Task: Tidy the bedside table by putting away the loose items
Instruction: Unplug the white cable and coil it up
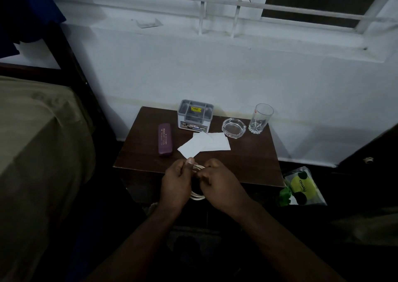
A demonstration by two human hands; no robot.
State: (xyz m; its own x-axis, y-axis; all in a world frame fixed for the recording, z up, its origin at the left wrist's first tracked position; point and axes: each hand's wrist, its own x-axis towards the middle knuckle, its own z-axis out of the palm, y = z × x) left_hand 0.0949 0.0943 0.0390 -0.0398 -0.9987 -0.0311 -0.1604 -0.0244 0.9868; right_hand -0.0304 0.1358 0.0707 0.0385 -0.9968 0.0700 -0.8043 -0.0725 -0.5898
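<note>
Coiled white cable (197, 182), looped into a small bundle, sits between both hands just above the near edge of the dark brown wooden desk (247, 163). The left hand (176, 184) is clamped on the left side of the coil with its thumb pointing up, and the right hand (219, 187) is closed on the right side, fingers curled over the loops. On the desk behind them lie overlapping white paper sheets (204, 144), and left of these a purple oblong case with printed lettering (164, 139). At the back stands a grey plastic organiser box with open compartments and a yellow label (195, 115); to its right are a clear glass ashtray (233, 127) and, near it, an upright clear drinking glass (260, 118). A green and yellow packet (301, 186) lies on the floor beside the desk's right edge, and a bed with an olive cover (38, 135) stands to the left.
</note>
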